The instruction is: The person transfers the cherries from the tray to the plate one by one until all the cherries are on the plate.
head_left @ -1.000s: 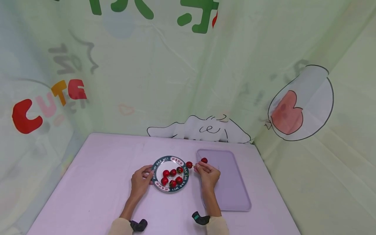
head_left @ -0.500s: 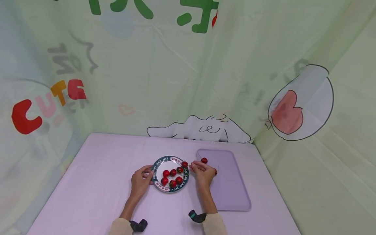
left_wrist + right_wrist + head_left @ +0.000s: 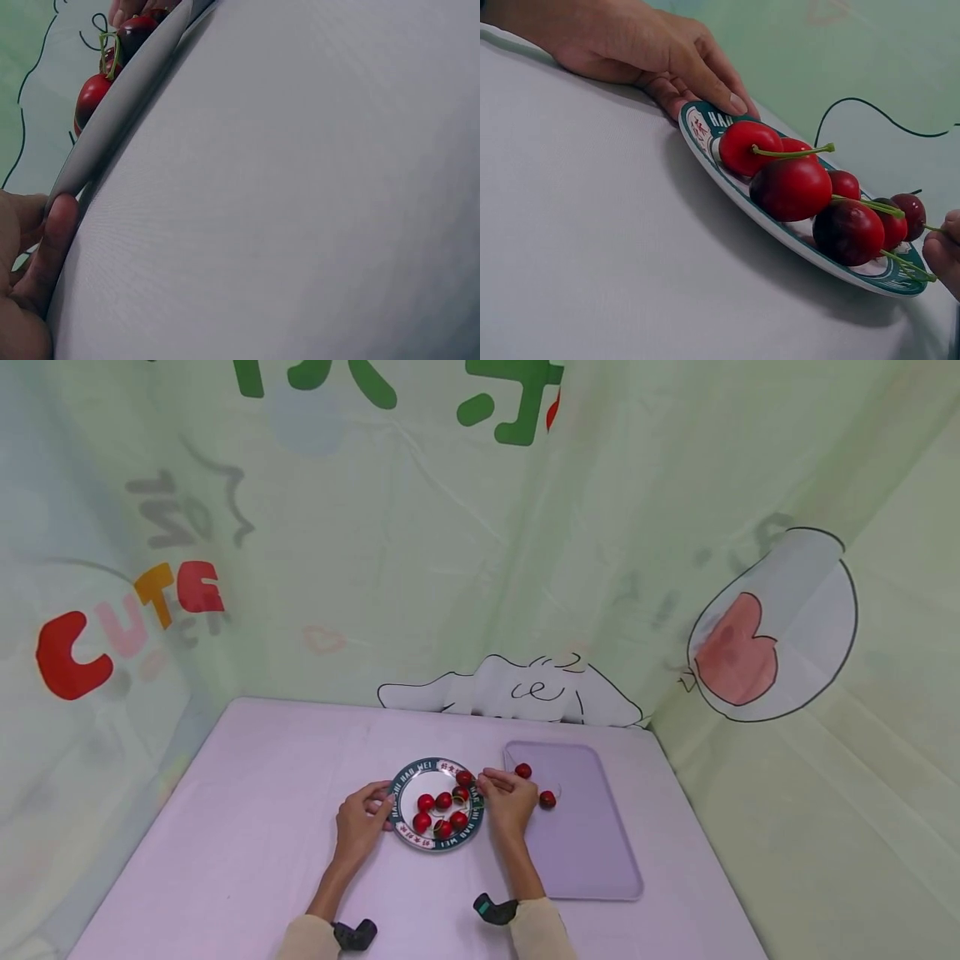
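A round plate (image 3: 405,781) with a dark green lettered rim bears several red cherries (image 3: 443,800) with green stems. My left hand (image 3: 360,820) pinches the plate's left edge; the left wrist view shows a finger (image 3: 60,225) against the rim. At the plate's right edge, my right hand (image 3: 510,802) pinches the stem of one cherry (image 3: 909,216). That held cherry hangs over the far right part of the plate, close to the others. Whether it touches the plate, I cannot tell.
A purple tray (image 3: 592,852) lies to the right of the plate, partly behind the right hand. Two cherries, one far back (image 3: 522,771) and one nearer (image 3: 547,799), rest on its left side. A printed curtain (image 3: 420,568) stands behind the table (image 3: 285,760).
My right hand has moved left from the tray's edge, bringing the pinched cherry from beside the plate to over it. The left hand stays on the rim.
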Demonstrator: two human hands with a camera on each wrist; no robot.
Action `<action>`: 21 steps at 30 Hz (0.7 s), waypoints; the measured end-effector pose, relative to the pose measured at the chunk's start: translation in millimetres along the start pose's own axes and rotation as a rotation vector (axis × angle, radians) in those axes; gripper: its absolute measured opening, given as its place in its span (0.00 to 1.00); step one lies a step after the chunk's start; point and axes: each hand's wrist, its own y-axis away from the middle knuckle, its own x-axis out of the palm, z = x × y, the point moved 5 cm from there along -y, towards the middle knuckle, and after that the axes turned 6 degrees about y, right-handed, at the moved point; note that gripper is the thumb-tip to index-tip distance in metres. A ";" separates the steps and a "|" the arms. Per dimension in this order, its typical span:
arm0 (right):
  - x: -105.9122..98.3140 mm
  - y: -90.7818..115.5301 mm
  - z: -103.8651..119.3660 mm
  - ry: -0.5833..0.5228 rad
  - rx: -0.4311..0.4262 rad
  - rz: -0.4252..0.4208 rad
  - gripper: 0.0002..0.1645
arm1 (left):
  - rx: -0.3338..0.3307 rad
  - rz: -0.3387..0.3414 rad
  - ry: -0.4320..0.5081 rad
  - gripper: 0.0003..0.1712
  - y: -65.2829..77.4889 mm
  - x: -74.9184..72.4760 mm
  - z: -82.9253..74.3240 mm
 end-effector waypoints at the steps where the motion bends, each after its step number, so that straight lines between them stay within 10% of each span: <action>1: 0.4 -0.4 0.0 0.010 -0.006 0.004 0.10 | 0.001 0.001 0.002 0.19 0.0 0.2 -0.3; 21: 3.1 9.0 20.8 0.305 -0.200 0.116 0.08 | 0.000 0.006 0.003 0.19 -0.4 0.5 1.7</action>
